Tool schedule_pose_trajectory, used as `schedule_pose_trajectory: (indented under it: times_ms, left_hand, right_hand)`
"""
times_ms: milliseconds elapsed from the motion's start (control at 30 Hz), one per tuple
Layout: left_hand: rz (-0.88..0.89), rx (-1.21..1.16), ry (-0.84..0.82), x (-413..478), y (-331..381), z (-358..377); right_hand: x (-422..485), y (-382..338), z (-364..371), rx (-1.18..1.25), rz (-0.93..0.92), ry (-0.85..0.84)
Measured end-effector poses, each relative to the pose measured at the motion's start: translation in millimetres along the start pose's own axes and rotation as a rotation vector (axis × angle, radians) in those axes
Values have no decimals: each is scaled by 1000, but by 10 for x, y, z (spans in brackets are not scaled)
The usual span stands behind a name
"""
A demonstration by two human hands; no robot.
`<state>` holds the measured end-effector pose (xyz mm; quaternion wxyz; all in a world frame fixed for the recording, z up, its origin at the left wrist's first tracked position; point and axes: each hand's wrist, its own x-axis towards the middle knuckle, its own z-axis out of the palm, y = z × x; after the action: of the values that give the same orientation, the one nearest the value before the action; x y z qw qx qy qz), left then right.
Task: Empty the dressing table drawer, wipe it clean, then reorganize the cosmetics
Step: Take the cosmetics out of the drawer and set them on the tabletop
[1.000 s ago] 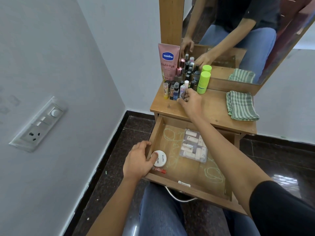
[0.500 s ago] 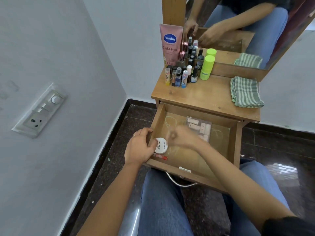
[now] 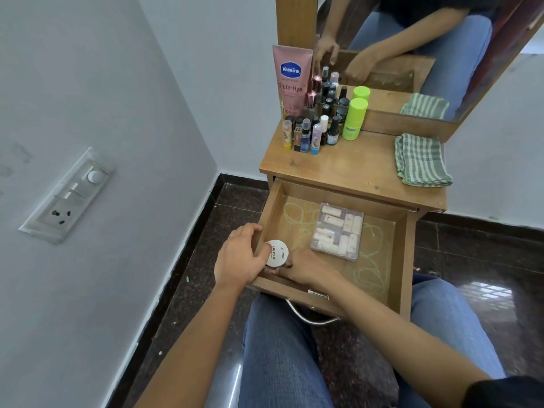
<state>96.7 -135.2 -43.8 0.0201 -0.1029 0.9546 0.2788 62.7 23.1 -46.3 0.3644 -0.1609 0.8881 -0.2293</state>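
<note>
The wooden drawer (image 3: 402, 260) is pulled out over my knees, with chalk-like scribbles on its floor. A clear plastic box (image 3: 338, 231) of several beige tubes lies in its middle. My left hand (image 3: 240, 259) reaches over the drawer's left wall and holds a white round nail polish jar (image 3: 277, 254), thumb on the lid. My right hand (image 3: 304, 267) is in the front left corner, fingertips tucked under the jar. What those fingers touch is hidden.
On the dressing table top (image 3: 353, 166) stand a pink Vaseline tube (image 3: 291, 81), a cluster of small bottles (image 3: 312, 134) and a green bottle (image 3: 354, 119). A folded green striped cloth (image 3: 421, 160) lies at right. A mirror (image 3: 412, 39) rises behind; the wall is close on the left.
My right hand left the bottles on the table top and came down into the drawer's front left corner. The small red item under the jar is now covered. The left hand stayed.
</note>
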Motion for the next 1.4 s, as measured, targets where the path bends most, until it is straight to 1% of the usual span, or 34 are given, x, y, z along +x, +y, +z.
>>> schedule_pose_trajectory:
  times_ms: [67,133,267,333,400,467,567,633,667,733,833,933,1033,1067,1133,1233,1400]
  left_hand:
    - [2,-2,3,2,0,-1]
    - [6,-1,2,3,4,-2]
    - [8,-3,5,-8,3,4]
    - [12,-7,6,-7,9,3]
    - [20,-5,8,1,15,0]
    - [22,-4,10,9,15,-8]
    - [24,-5,10,4,-5,-6]
    - [23,-10,7,0,-9,-5]
    - [22,-12,8,0,-7,-5]
    - [18,-13,11,2,-4,-4]
    - [18,-12,6,7,-1,2]
    - [14,-12,1,10,-5,7]
    - [11,-16,1,7,-7,7]
    - [11,-19,1,5,-6,7]
    - [13,-25,2,4,-6,7]
    - [17,-23,0,9,-7,8]
    - [16,-19,9,29,-8,2]
  right_hand:
    - [2,-36,-34,-19,29,-6]
    - [-1,-46,-49,13,47,-19]
    - [57,-3,28,286,138,40]
    - [103,30,0,358,185,-38]
    - [118,78,-133,330,161,-184]
    - [129,174,-299,288,128,-277]
    - [91,384,-565,284,74,-380]
    - [17,501,-753,412,18,-380]
    - [-19,551,-837,522,-5,-336]
    - [-72,623,-992,712,-73,-192]
    - [-66,625,-1196,853,-171,81]
    - [-4,487,-1386,826,-224,406]
    - [177,398,-1502,677,-222,732]
    - [250,386,-1521,616,-208,813]
    - [388,390,-1527,518,-169,915]
    - [545,421,-1522,436,-137,995]
    - [672,393,-1530,471,-84,1065]
